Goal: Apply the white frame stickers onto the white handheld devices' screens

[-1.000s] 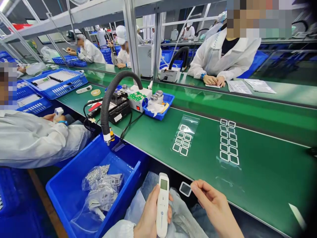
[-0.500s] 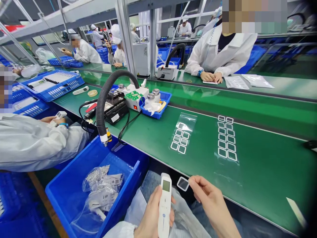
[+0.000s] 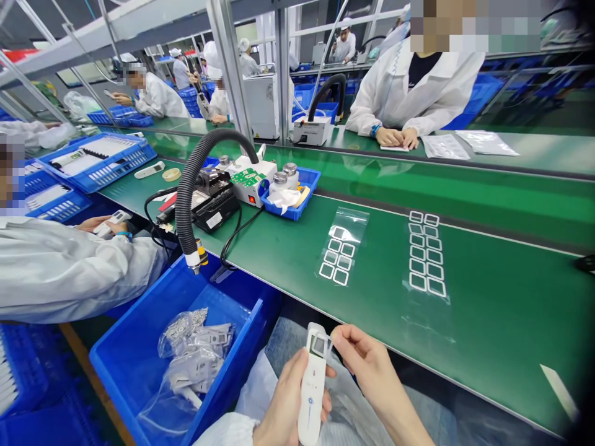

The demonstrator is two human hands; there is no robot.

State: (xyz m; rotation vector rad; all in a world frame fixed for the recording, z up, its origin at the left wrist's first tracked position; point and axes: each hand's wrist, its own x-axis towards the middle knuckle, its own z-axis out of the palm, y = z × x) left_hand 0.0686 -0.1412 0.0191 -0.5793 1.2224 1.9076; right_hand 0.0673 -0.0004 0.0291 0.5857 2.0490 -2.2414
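A white handheld device [image 3: 310,396] with a small grey screen is upright in my left hand [image 3: 286,399], whose fingers wrap round its body. My right hand [image 3: 367,365] pinches the edge of a white-rimmed clear frame [image 3: 320,344], which overlaps the device's screen at a slight tilt. Whether the frame touches the screen I cannot tell. On the green bench, more white-rimmed frames lie in rows on a clear sheet [image 3: 337,255] and on a second clear sheet [image 3: 426,255] farther right.
Left of my lap, a blue bin [image 3: 116,371] holds bagged white parts. A black hose [image 3: 183,198] arches over the bin's far edge. Behind it are a blue tray [image 3: 290,212] and a black tool box. A person sits at the left, another across the bench.
My right hand has moved left and slightly up, bringing the frame from beside the device to over its screen. The device has shifted slightly right.
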